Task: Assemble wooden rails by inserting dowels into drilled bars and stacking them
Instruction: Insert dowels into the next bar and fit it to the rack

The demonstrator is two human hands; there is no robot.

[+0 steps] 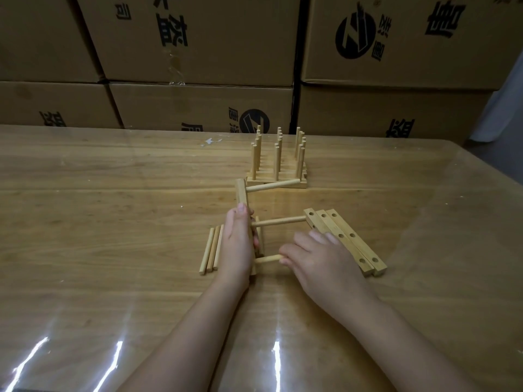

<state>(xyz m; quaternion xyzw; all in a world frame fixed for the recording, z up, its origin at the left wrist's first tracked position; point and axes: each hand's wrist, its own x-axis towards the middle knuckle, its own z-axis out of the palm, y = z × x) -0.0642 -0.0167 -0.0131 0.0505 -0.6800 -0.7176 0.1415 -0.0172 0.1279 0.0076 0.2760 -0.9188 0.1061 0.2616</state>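
**Drilled bar** (242, 195): smooth wood, probably light and stiff. It lies on the surface (113, 193), and the left hand (237, 243) grips it mid-length.
- Seated dowels (278, 222): two.
- Third dowel (266, 259): at the bar's near end, pinched by the right hand (319, 258). Best held close to the bar.
- Spare dowels (210, 248): left of the bar.
- Spare bars (348, 241): right of the bar.
- Finished stack (277, 168): beyond the bar.

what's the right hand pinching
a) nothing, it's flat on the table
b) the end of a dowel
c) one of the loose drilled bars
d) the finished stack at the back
b: the right hand pinches the near end of a dowel whose other end points into the bar gripped by the left hand.
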